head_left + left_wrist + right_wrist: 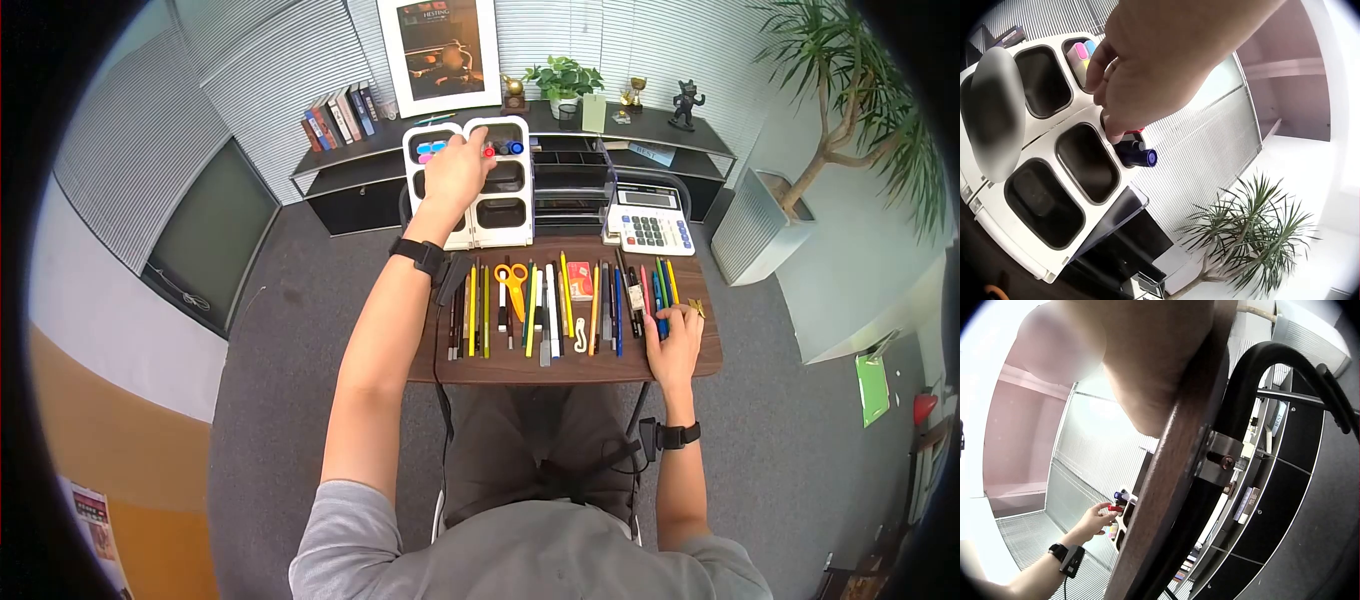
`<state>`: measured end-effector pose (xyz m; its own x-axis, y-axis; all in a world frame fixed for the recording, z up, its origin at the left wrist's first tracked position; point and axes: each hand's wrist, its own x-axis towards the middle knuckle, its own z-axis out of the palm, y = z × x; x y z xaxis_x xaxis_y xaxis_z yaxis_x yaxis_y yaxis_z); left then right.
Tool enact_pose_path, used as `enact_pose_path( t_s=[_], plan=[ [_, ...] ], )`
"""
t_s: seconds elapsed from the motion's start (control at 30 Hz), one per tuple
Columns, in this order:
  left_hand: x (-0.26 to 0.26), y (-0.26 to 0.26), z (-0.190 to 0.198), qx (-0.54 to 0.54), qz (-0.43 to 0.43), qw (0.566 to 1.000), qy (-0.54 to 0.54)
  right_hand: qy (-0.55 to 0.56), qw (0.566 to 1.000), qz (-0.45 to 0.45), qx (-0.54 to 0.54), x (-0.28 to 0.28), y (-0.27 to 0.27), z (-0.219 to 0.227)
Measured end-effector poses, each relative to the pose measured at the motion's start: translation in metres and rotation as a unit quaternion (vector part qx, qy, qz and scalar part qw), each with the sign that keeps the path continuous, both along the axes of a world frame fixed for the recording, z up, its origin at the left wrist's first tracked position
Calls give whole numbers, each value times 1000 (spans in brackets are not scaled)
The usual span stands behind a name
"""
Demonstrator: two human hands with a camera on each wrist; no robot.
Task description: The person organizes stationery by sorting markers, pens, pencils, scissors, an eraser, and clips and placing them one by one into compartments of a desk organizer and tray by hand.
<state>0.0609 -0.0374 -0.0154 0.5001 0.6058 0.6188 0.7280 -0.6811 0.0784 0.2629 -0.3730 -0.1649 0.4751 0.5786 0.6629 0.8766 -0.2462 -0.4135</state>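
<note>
My left hand point(456, 174) reaches over the upper part of a white desk organizer point(503, 238) with black compartments. Its thumb and fingers pinch a red-capped marker point(489, 153) at the top right compartment. Beside it stands a blue-capped marker point(1147, 157). Pink and blue highlighters point(430, 150) fill the top left compartment, partly behind the hand. My right hand point(676, 348) rests at the right end of the table, fingers extended over the lower ends of several pens point(659, 284). A gold clip point(697, 308) lies by its fingertips.
A row of pencils, pens and markers spans the brown table point(450, 370), with orange scissors point(514, 285), a red box point(579, 280) and white correction tape point(580, 335) among them. A calculator point(652, 225) stands at the back right, beside a clear-sided rack point(570, 185).
</note>
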Motion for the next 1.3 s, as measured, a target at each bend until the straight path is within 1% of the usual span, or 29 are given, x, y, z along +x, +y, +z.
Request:
enact_pose_path(
  t_s=[0.07, 0.13, 0.17, 0.23, 0.3, 0.4, 0.47, 0.53, 0.57, 0.63, 0.7, 0.77, 0.83, 0.9, 0.97, 1.03, 1.07, 1.13, 1.17, 1.23, 1.3],
  plan=[
    [1, 1, -1, 20, -14, 1000, -14, -13, 1000, 3, 2, 1, 0, -1],
    [2, 5, -1, -3, -30, 999, 26, -15, 1000, 2, 2, 1, 1, -2],
    [3, 5, -3, -6, -29, 999, 27, -18, 1000, 2, 1, 2, 0, -2],
    [4, 5, -7, 29, -28, 999, 15, -18, 1000, 3, 0, 2, 0, -2],
    [1, -5, -3, 32, -35, 999, 6, -16, 1000, 1, -2, 2, 0, -3],
    [-9, -21, 6, 30, -13, 999, 17, -14, 1000, 3, -6, 4, 0, -4],
    [-22, -39, 7, 52, -40, 998, -8, -24, 1000, 8, 1, 4, 0, -5],
    [-34, -63, -2, 68, -70, 995, -26, -22, 1000, 8, -3, 4, 0, -4],
    [-40, -80, -6, 11, -77, 997, -9, -22, 1000, 9, 0, 4, 0, -3],
    [-49, -121, -23, -39, -96, 995, 10, -20, 1000, 6, -4, 2, 0, -3],
    [-50, -160, -49, -109, -104, 988, 42, -19, 1000, 1, -6, 2, 1, -2],
    [-47, -192, -78, -165, -150, 974, 44, -22, 1000, 0, -6, 2, 1, -2],
    [-42, -217, -94, -192, -149, 969, 38, -25, 1000, 2, -7, 2, 2, -3],
    [-34, -226, -116, -161, -140, 977, 7, -27, 1000, -4, -8, 2, 2, -3],
    [-28, -229, -129, -161, -125, 979, 1, -30, 1000, -3, -9, 2, 2, -3],
    [-23, -233, -135, -155, -84, 984, -5, -32, 999, -3, -8, 2, 2, -2],
    [-21, -235, -137, -155, -83, 984, -6, -31, 999, -2, -9, 2, 2, -2],
    [-17, -239, -140, -136, -43, 990, 14, -29, 1000, 0, -10, 2, 3, -2],
    [-15, -241, -139, -136, -42, 990, 14, -27, 1000, -2, -13, 2, 2, -3],
    [-12, -245, -137, -151, -8, 988, 25, -24, 1000, -4, -16, 2, 2, -3],
    [-10, -243, -140, -162, -10, 987, 17, -23, 1000, -5, -15, 1, 2, -2]
  ],
)
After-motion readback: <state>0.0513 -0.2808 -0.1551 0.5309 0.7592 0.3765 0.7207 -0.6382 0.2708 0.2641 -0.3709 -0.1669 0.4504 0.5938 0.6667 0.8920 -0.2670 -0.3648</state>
